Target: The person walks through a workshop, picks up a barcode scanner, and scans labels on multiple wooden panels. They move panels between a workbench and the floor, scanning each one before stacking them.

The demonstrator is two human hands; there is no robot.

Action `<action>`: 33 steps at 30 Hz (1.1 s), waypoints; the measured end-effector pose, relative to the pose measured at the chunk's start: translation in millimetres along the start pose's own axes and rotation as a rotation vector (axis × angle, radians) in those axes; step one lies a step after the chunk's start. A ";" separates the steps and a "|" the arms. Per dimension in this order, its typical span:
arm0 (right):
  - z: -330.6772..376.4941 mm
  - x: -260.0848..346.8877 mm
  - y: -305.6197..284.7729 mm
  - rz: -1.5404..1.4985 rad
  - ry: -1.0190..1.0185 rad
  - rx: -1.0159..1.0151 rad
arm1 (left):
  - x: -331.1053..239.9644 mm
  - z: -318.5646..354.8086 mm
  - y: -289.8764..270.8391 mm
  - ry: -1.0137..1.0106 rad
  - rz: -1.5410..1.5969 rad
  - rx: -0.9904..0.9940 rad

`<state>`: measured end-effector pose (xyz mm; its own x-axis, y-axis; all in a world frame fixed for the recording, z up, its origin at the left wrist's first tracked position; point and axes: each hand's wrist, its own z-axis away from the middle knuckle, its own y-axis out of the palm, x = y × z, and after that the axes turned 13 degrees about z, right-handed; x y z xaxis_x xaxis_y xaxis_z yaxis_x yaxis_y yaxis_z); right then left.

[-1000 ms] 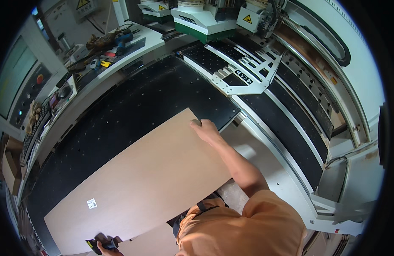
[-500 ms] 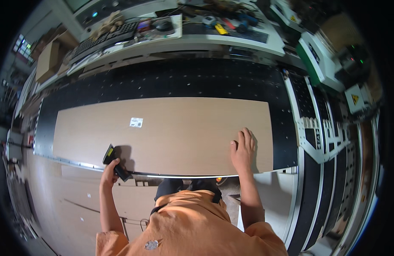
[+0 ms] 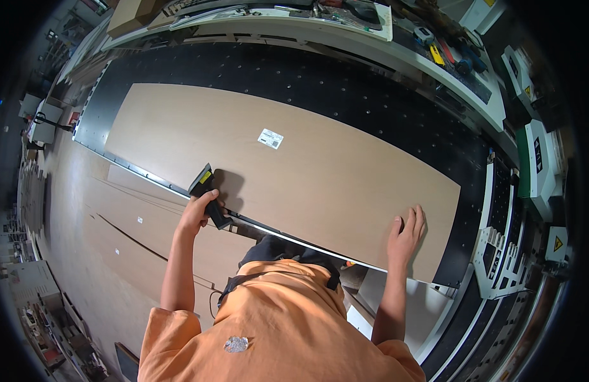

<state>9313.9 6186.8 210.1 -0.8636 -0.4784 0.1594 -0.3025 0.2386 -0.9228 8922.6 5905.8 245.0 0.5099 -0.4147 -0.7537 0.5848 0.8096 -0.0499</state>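
Left hand [image 3: 195,215] wrapped tight around the grip of a black handheld scanner [image 3: 207,191], its head up over the near edge of the board. Right hand [image 3: 406,232] open, fingers spread, palm flat on the board's right near corner. Tan board [image 3: 275,172] lies flat on the black perforated machine bed [image 3: 320,83], small white label [image 3: 270,138] stuck near its middle, well apart from both hands.

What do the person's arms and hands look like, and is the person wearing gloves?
No gloves: both the left hand and the right hand are bare. The forearms are bare too, with no watch or bands showing. Short, loose sleeves of an orange T-shirt cover only the upper arms.
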 end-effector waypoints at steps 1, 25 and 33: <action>4.8 10.3 0.3 -0.016 0.008 -0.010 | -1.1 -2.6 -7.4 0.003 0.028 -0.007; -52.0 14.0 35.5 0.002 0.060 -0.107 | -61.6 -152.4 -21.6 0.218 0.374 0.103; -134.3 -63.8 47.3 0.022 0.088 -0.107 | -91.1 -164.2 91.2 0.194 0.230 0.064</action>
<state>9300.6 6342.1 203.4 -0.9011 -0.3969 0.1746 -0.3207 0.3392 -0.8844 8825.9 6085.7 201.6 0.5071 -0.1316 -0.8518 0.5099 0.8426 0.1734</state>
